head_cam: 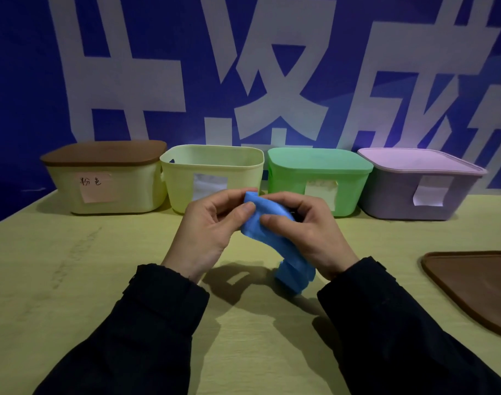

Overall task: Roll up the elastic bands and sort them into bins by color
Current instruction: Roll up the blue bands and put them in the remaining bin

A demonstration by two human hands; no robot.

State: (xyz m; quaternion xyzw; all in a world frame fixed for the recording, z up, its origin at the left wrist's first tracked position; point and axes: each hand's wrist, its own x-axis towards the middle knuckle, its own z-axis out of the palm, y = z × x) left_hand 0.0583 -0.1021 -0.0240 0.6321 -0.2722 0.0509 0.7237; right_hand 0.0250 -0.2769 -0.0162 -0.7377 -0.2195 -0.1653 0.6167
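Observation:
A blue elastic band point(289, 258) is held up over the table between both hands. My left hand point(206, 232) pinches its upper end between thumb and fingers. My right hand point(303, 232) grips it from the right, thumb pressed on the blue surface. The band's lower end hangs down, loosely folded, just above the tabletop. Behind the hands stands an open pale yellow-green bin point(215, 169) with no lid. A cream bin with a brown lid point(106, 178) is at the far left.
A green lidded bin point(320, 172) and a purple lidded bin point(420, 181) stand at the back right. A loose brown lid point(477, 286) lies on the yellow table point(72, 280) at the right edge. A blue banner wall rises behind the bins.

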